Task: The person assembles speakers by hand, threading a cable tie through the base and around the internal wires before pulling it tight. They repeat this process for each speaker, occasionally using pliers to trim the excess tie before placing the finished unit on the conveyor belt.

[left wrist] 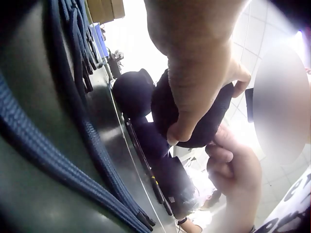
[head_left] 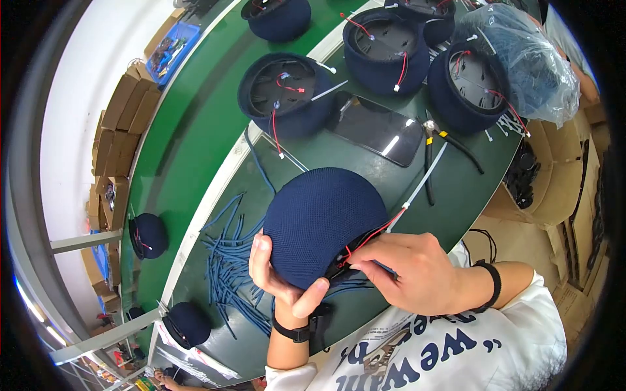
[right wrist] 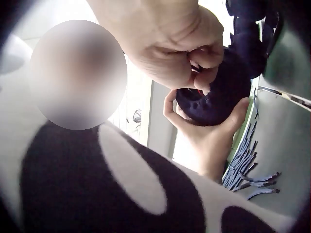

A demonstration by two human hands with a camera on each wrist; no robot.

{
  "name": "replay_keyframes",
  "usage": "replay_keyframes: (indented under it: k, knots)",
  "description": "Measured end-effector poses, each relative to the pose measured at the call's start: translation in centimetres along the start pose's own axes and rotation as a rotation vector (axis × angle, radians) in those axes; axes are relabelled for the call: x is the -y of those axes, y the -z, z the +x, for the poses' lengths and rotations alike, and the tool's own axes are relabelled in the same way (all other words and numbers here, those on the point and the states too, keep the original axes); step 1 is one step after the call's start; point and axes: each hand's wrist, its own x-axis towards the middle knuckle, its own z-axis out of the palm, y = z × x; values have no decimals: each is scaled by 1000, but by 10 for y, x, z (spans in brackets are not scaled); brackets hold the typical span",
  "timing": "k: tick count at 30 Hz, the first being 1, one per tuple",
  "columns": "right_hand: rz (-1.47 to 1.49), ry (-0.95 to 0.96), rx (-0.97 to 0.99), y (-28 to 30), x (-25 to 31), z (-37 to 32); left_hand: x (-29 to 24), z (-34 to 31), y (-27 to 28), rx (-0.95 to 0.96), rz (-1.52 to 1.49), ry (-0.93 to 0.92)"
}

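A round shell covered in navy knit fabric [head_left: 326,218] is tilted with its open underside toward the person. My left hand [head_left: 282,279] grips it from below and the left, thumb at the rim. At the opening, the fingers of my right hand [head_left: 414,270] are bent and pinch close to a thin red wire [head_left: 378,229]; the exact hold is partly hidden. A white cable tie [head_left: 420,184] sticks out beside that wire. In the right wrist view, the left hand [right wrist: 206,143] cups the dark shell [right wrist: 214,104] while the right hand [right wrist: 170,46] works at its opening.
Blue cords [head_left: 238,270] lie heaped left of the shell. Beyond it are a black phone [head_left: 378,129], pliers [head_left: 430,156] and several similar navy shells [head_left: 287,98] with wires. A green conveyor belt [head_left: 189,124] runs along the left; a cardboard box [head_left: 554,176] stands at right.
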Motion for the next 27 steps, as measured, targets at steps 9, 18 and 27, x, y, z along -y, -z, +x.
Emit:
replay_keyframes:
  k: [9,18,27]
  knots:
    - [-72,92,60,10,2,5,-15,25,-11,-38,57,46]
    - [-266,166,162,19,2,9,-7,-1,-11,31,-102,218]
    - [-248,284,85,15,1,5,-1,-14,-13,-17,-29,186]
